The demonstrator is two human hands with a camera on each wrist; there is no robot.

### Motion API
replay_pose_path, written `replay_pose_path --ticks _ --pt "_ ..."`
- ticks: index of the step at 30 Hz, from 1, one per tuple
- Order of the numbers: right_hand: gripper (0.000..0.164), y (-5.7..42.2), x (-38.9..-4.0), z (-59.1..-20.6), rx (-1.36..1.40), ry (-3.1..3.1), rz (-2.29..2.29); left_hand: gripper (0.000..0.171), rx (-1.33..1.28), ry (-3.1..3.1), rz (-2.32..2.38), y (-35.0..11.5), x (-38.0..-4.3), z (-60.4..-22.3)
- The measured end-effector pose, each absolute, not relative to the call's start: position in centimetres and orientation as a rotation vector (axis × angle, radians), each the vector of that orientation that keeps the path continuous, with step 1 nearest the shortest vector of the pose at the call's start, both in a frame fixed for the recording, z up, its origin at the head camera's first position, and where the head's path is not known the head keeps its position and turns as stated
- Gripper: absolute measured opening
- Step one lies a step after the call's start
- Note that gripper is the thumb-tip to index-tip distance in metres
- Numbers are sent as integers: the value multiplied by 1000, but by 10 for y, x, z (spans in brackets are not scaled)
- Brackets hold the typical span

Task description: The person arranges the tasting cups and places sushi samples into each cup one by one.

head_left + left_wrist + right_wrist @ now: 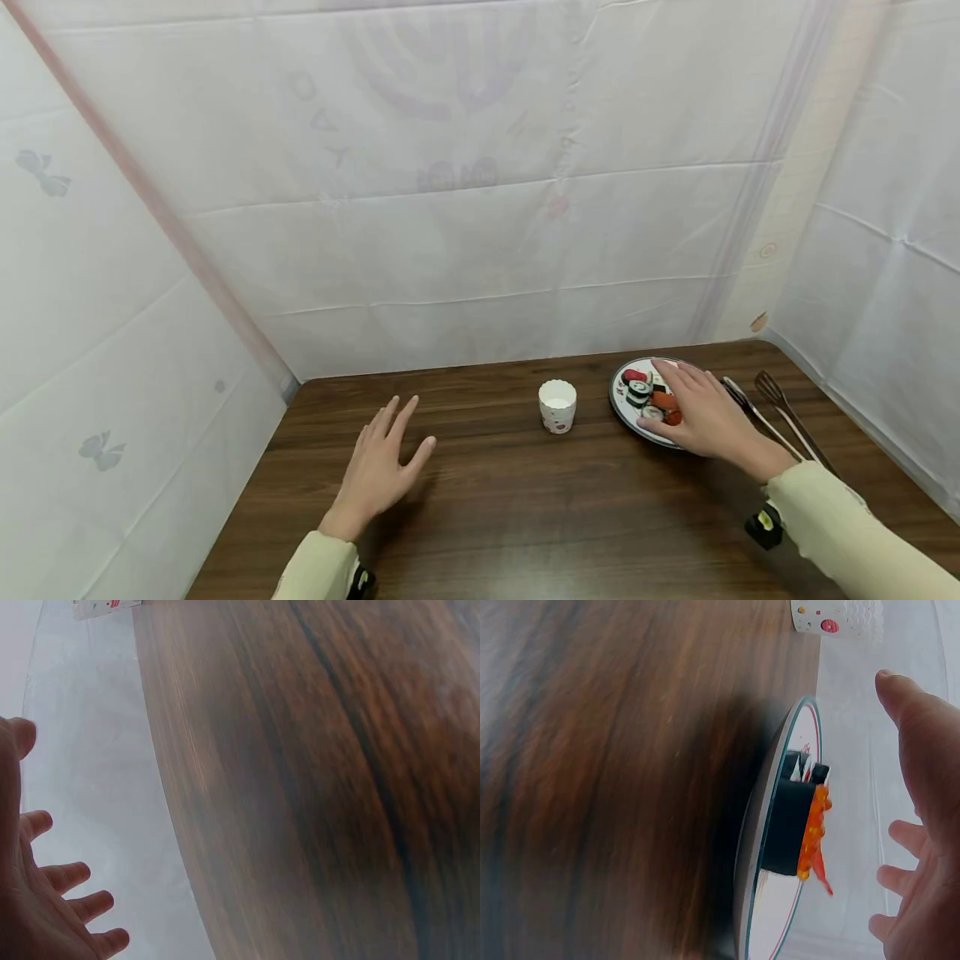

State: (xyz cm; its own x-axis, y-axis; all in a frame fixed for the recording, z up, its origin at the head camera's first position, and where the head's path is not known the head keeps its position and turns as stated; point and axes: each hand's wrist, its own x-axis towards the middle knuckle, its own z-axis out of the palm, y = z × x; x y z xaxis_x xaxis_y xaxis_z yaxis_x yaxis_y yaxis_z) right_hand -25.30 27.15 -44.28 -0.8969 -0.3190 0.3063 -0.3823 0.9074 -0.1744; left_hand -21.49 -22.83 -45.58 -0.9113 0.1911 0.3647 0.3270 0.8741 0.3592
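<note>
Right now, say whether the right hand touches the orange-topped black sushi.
Apart: the right wrist view shows white sheeting between the right hand and that sushi.

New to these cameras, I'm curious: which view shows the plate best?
The head view: it looks down on the plate, showing its face and much of its rim, though the right hand hides part. The right wrist view shows it closer, but nearly edge-on and cut off at the bottom. The left wrist view misses it.

Sushi (pixel 639 393) on plate (pixel 624 412), cup (pixel 557 408) left, utensils (pixel 769 387) right
</note>
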Motion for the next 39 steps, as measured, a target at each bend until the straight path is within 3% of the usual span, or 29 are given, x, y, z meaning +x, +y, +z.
replay_pose_path --ticks 13,39 --pt "99 236 -272 -437 647 -2783 432 68 -373 -2727 -818 -221 -216 -456" --pt "94 179 -297 -456 748 -2850 591 57 -402 -2560 -809 -212 -218 -457"
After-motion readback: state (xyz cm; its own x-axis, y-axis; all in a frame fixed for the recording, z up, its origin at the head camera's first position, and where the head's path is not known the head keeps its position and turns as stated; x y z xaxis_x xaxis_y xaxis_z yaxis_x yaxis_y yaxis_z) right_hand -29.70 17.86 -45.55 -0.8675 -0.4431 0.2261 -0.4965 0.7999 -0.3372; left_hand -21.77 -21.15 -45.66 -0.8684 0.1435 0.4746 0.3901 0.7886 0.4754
